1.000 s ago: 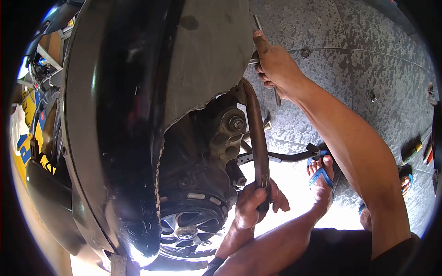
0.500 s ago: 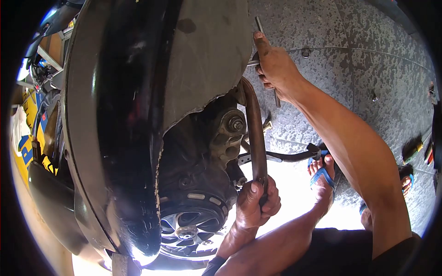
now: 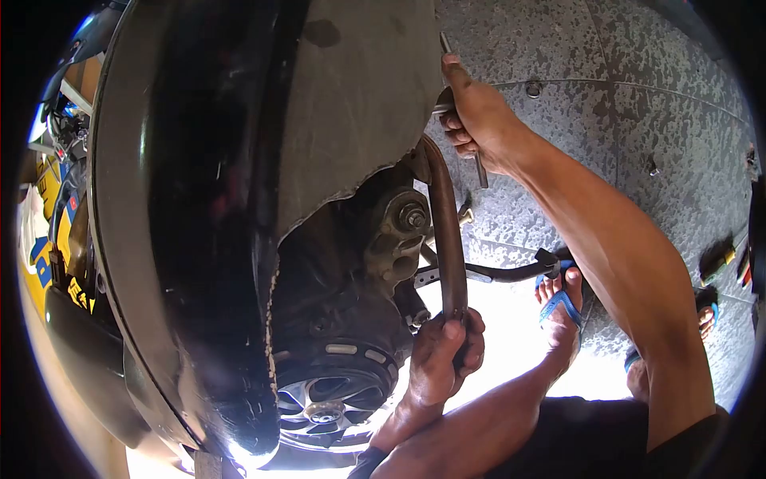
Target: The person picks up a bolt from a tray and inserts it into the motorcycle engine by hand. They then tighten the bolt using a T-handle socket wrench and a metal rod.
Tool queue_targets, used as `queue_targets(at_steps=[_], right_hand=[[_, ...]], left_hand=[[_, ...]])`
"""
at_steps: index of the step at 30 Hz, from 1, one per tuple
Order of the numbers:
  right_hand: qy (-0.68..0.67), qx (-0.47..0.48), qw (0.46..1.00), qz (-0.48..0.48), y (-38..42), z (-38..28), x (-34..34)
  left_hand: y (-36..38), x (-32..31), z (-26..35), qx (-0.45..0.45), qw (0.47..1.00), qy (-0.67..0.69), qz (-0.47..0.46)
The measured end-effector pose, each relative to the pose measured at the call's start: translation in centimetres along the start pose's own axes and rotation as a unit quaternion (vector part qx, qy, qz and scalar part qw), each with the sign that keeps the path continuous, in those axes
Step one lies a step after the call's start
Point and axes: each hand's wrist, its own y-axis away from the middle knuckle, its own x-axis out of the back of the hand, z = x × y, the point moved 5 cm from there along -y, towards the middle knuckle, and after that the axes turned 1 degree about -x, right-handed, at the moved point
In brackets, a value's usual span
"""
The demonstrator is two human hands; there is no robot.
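A brown, curved metal tube [image 3: 449,239] is gripped near its lower end by the left hand [image 3: 437,361], whose fingers are wrapped around it. The tube is set upright in view, beside a dark metal engine casing [image 3: 335,295], and its upper end is seen at the ragged edge of a large grey and black body panel [image 3: 359,96]. A silvery, T-shaped metal tool [image 3: 444,104] is clenched in the right hand [image 3: 483,120], with the thumb laid along its crossbar. The stem is pointed towards the panel's right edge; whether contact is made cannot be told.

Below the casing, a spoked metal wheel [image 3: 343,403] is seen. Right of the tube, a black metal lever [image 3: 511,275] is extended to a foot in a blue flip-flop [image 3: 562,305]. Near the upper edge of the visible grey, mottled floor [image 3: 574,48], a small round metal piece [image 3: 533,89] is seen beside a seam.
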Motion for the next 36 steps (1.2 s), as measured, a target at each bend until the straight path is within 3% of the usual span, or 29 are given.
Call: queue_targets(at_steps=[2, 4, 10, 15, 17, 23, 29, 36], right_hand=[[-0.012, -0.018, 0.999, -0.025, -0.6, -0.2, 0.6], [-0.048, -0.046, 0.991, -0.115, -1.2, 0.2, 0.2], [-0.171, -0.022, 0.970, -0.171, -1.1, 0.2, -0.7], [-0.218, -0.070, 0.961, -0.154, -0.2, 0.2, -0.6], [-0.159, -0.089, 0.974, -0.136, 0.0, 0.2, -0.6], [-0.099, -0.077, 0.978, -0.164, -1.7, 0.7, 0.3], [-0.125, -0.067, 0.972, -0.187, -1.6, 1.0, 0.8], [-0.129, -0.052, 0.978, -0.155, -0.6, 0.4, 2.8]], left_hand=[[0.0, 0.2, -0.2, -0.004, 1.000, -0.015, -0.011], [0.1, 0.7, -0.5, -0.009, 0.999, -0.032, -0.020], [-0.1, 1.1, -1.6, 0.026, 0.995, 0.030, -0.089], [0.0, 0.7, -1.6, 0.020, 0.994, 0.065, -0.089], [-0.1, 0.6, -1.6, 0.009, 0.993, 0.068, -0.101], [0.1, 1.0, -1.8, 0.002, 0.992, 0.085, -0.093], [0.2, 1.3, -2.0, -0.001, 0.988, 0.120, -0.100], [0.2, 1.2, -2.1, -0.003, 0.982, 0.142, -0.122]])
